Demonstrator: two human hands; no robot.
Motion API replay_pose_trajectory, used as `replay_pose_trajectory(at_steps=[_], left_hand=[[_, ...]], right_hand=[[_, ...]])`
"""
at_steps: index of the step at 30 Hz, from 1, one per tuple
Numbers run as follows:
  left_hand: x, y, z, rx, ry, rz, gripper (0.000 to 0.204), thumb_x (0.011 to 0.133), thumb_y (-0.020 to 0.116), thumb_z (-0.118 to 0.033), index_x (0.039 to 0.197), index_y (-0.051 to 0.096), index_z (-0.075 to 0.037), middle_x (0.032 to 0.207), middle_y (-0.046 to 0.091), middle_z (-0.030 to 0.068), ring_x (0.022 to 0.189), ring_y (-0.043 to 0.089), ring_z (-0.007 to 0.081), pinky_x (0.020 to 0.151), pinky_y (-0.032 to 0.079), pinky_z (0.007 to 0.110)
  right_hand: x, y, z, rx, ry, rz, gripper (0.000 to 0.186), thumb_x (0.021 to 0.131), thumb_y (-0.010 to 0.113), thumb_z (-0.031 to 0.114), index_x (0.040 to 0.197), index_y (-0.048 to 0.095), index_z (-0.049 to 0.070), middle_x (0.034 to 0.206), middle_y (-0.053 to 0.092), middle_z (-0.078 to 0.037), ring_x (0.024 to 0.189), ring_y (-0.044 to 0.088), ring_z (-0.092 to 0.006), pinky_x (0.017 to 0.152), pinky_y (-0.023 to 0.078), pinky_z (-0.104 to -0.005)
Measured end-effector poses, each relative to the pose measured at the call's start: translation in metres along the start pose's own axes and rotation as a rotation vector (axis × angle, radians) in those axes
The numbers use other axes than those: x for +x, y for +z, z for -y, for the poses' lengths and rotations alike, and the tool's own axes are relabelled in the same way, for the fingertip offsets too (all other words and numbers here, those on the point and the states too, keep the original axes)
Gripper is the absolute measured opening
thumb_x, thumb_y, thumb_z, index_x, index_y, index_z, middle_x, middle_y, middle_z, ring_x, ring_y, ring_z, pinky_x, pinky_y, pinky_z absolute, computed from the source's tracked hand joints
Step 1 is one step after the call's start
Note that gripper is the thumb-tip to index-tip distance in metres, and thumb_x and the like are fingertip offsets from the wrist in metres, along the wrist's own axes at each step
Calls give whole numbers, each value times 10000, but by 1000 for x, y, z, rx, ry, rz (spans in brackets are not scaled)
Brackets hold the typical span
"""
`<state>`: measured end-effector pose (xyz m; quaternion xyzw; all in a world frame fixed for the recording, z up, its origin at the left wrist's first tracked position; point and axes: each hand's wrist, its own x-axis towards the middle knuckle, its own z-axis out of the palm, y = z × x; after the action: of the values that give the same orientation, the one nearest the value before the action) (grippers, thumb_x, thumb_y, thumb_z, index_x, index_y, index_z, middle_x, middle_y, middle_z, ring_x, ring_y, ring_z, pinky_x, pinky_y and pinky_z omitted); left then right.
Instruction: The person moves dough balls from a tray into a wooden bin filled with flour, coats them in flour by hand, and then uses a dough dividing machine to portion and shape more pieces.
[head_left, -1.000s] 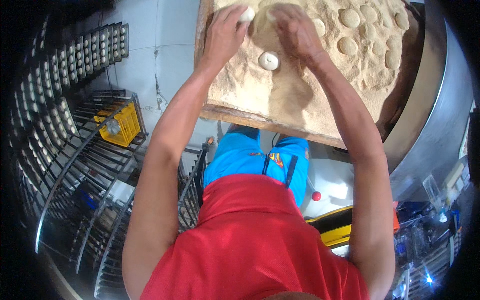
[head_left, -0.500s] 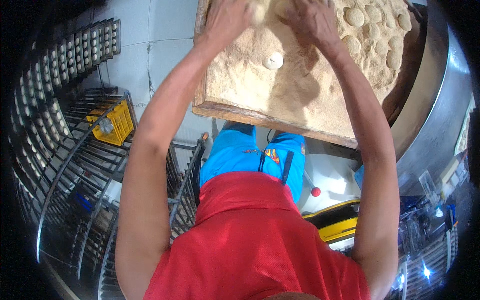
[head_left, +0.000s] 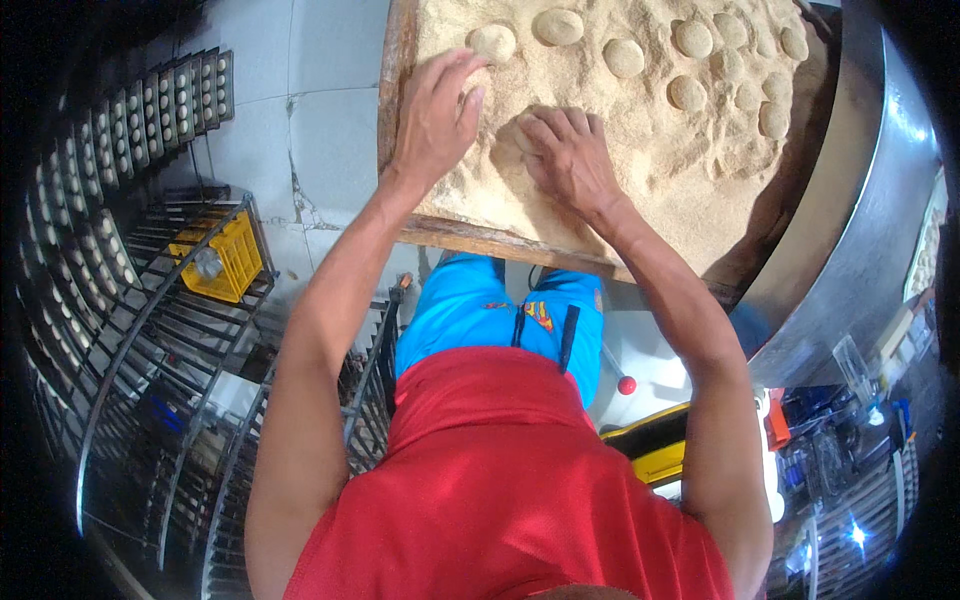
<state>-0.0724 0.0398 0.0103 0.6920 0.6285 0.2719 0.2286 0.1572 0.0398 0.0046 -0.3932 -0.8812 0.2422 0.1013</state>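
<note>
A wooden-edged tray [head_left: 480,236] holds a bed of pale, coarse crumbs with several round, crumb-coated dough balls in it. My left hand [head_left: 437,118] is over the tray's left part, thumb apart from the slightly bent fingers, nothing in it. Its fingertips come close to a dough ball [head_left: 492,43] at the far left. To its right, my right hand [head_left: 570,155] is low on the crumbs, fingers curled over another dough ball [head_left: 524,138], mostly hidden beneath them. Beyond both hands lie two flattened dough balls, one at the far side [head_left: 558,27] and one farther right [head_left: 624,58].
A curved metal side [head_left: 835,220] borders the tray on the right. At left stand a dark metal rack [head_left: 130,350], a yellow crate [head_left: 222,255] and trays of white dough pieces [head_left: 150,110]. A red knob [head_left: 627,385] on a rod is below the tray.
Both hands have come back toward me from the tray's far side, uncovering dough balls there. My right hand now covers the whitish dough ball that lay uncovered near the tray's middle.
</note>
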Motion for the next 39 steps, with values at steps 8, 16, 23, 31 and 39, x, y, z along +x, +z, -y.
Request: replay_pose_trajectory(at_steps=[8, 16, 23, 31, 39], left_hand=[[-36, 9, -12, -114, -89, -4, 383, 898, 700, -69, 1275, 648, -33, 1356, 595, 167, 1292, 554, 345, 1090, 459, 437], [-47, 16, -24, -96, -104, 68, 381, 888, 715, -85, 1262, 659, -40, 1361, 600, 163, 1296, 553, 348, 1092, 454, 436], [-50, 19, -36, -135, -116, 86, 359, 890, 706, -88, 1244, 667, -39, 1350, 607, 166, 1294, 552, 351, 1106, 424, 442], [-52, 25, -45, -144, -141, 97, 351, 884, 711, -78, 1230, 670, -36, 1351, 602, 173, 1296, 547, 360, 1111, 424, 446], [-69, 27, -56, -159, -159, 104, 345, 894, 712, -79, 1234, 671, -35, 1354, 601, 178, 1282, 564, 360, 1093, 450, 430]], right_hand=[[15, -23, -53, -63, 30, -280, 478, 856, 697, 215, 1298, 603, 59, 1299, 632, -144, 1180, 561, -370, 992, 434, -502], [-10, -26, -40, -53, 157, -61, 447, 907, 690, 286, 1324, 627, 138, 1267, 649, -88, 1150, 557, -318, 983, 385, -491], [3, -32, -62, -145, 298, -163, 338, 944, 696, 362, 1209, 707, 152, 1198, 656, -84, 1076, 564, -328, 948, 383, -480], [8, -29, -35, -3, 321, -189, 273, 884, 725, 331, 1051, 697, 116, 995, 701, -70, 968, 600, -309, 843, 398, -482], [16, -42, -49, 60, 407, -262, 325, 889, 781, 308, 1093, 718, 64, 1054, 705, -121, 989, 603, -322, 903, 446, -482]])
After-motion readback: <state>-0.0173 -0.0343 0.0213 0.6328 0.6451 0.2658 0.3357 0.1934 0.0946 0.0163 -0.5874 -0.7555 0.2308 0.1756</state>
